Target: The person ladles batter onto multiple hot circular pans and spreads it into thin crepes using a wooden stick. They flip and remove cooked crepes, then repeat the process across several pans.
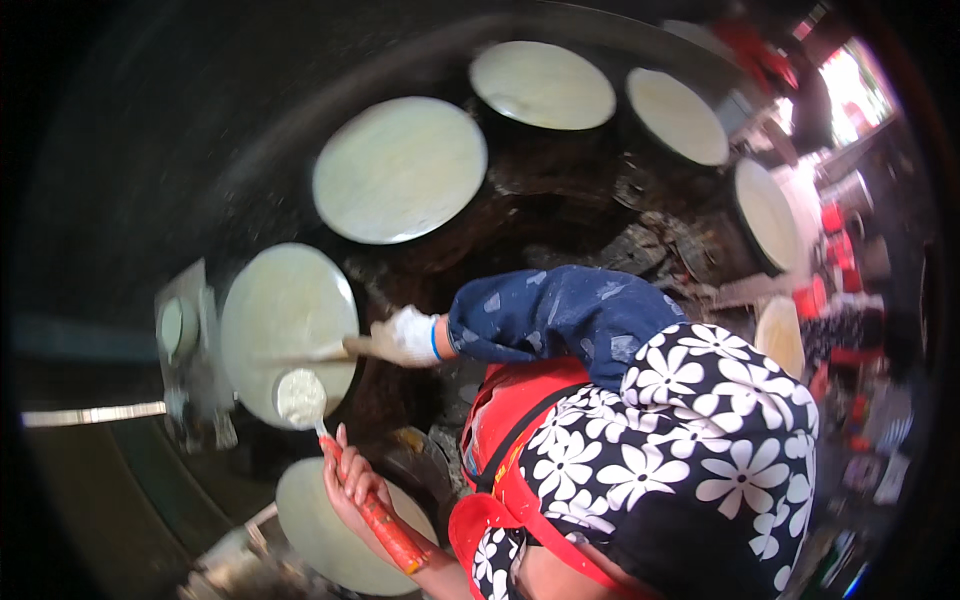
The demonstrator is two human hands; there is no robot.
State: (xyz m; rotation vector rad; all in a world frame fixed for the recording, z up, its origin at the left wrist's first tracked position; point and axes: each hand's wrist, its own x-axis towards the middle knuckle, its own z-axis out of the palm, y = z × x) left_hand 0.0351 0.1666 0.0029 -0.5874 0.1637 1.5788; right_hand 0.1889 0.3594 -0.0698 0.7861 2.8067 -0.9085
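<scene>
My left hand (352, 480), bare, grips the red handle of a ladle (300, 396). The ladle's scoop holds pale batter and hangs over the lower edge of a round griddle (285, 310) coated with a thin pale layer. From above right comes my right hand (405, 338), in a whitish glove with a blue cuff band. Its fingers are closed around a thin wooden spreader (322, 353) that lies across the coated surface; motion blurs the spreader's far end. Below my left hand, another pale-coated round griddle (345, 530) is partly hidden by that forearm.
Several more pale-coated griddles, such as this large one (400, 170), curve in a ring toward the upper right. A metal stand (200, 345) with a small pale-green round part adjoins the near griddle on the left. Someone in red (755, 50) is at the far right.
</scene>
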